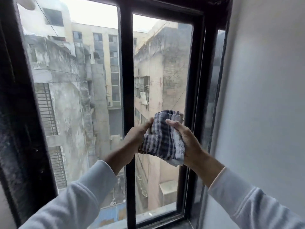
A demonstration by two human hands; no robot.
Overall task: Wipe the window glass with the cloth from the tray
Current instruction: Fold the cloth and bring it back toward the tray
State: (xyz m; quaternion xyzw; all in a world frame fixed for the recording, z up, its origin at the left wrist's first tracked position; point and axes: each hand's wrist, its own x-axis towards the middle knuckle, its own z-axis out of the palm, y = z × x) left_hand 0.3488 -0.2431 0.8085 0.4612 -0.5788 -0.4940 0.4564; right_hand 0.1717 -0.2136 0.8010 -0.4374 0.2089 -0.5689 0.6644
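Note:
A blue-and-white checked cloth (163,138) is bunched between both of my hands in front of the right window pane (162,66). My left hand (135,139) grips its left side, and my right hand (186,139) holds its right side with the thumb on top. The cloth is held a little off the glass, at the pane's lower half. The left pane (74,80) looks hazy and streaked. No tray is in view.
A black window frame (126,80) splits the two panes, with a thick dark frame post (18,121) at the left. A white wall (267,96) stands close on the right. The black sill (165,219) runs along the bottom. Buildings show outside.

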